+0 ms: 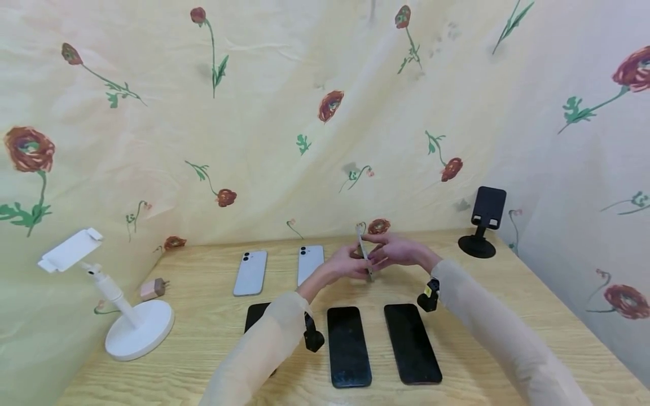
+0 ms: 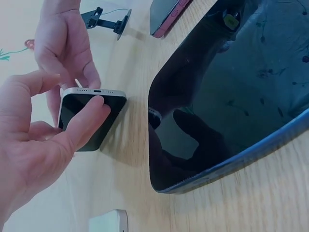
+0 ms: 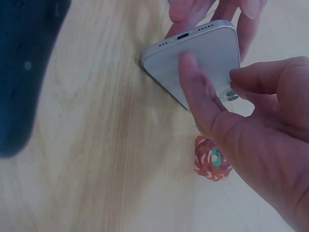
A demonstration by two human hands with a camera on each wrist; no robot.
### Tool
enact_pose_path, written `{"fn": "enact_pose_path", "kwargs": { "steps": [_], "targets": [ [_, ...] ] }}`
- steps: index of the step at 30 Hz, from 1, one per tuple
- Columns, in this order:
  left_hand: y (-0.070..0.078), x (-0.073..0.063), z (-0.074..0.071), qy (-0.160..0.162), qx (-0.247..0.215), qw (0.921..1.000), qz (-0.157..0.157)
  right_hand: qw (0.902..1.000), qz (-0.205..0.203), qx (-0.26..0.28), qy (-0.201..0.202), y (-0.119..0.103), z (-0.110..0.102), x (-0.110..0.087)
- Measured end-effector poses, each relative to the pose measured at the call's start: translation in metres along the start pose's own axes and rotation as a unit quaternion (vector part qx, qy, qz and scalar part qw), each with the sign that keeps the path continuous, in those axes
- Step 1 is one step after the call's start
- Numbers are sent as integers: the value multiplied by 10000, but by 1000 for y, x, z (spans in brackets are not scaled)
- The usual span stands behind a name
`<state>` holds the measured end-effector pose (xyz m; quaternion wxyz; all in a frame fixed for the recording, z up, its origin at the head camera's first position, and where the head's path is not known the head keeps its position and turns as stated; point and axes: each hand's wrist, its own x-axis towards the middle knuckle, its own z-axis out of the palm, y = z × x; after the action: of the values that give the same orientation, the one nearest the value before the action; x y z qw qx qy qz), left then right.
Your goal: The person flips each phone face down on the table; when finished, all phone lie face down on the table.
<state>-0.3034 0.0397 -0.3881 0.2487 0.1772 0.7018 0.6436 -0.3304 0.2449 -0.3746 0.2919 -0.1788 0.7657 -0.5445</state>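
Over the back middle of the table, a pale smartphone [image 1: 363, 254] stands on edge between both hands. Its dark screen [image 2: 82, 113] faces the left hand [image 1: 345, 263], whose thumb lies across the glass near the charging port. On the other side, the right hand [image 1: 398, 250] holds it with its thumb on the silver back [image 3: 207, 58] and a finger at the edge by the camera lenses. Two light phones [image 1: 251, 273] [image 1: 310, 261] lie back up to the left. Nearer are dark phones [image 1: 349, 347] [image 1: 413, 344], screens up.
Another dark phone [image 1: 255, 313] is partly hidden under the left sleeve. A white phone stand [image 1: 139, 330] and a pink charger plug [image 1: 153, 288] are at the left. At the back right is a black phone stand [image 1: 477, 246], near the flowered cloth wall [image 1: 274, 124].
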Motion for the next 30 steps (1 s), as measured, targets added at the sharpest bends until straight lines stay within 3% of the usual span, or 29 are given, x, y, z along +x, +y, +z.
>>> {"fn": "enact_pose_path", "kwargs": {
  "steps": [4, 11, 23, 30],
  "targets": [
    [-5, 0, -4, 50, -207, 9998, -64, 10000, 6, -15, 95, 5, 5, 4],
    [-13, -5, -8, 212, -298, 9991, -196, 9999, 22, -91, -84, 11, 15, 7],
    [-13, -4, -13, 260, -404, 9987, -142, 9998, 12, -190, -63, 9, 16, 8],
    [-9, -2, -13, 342, -302, 9989, -111, 9988, 107, -457, 158, 7, 15, 7]
  ]
}}
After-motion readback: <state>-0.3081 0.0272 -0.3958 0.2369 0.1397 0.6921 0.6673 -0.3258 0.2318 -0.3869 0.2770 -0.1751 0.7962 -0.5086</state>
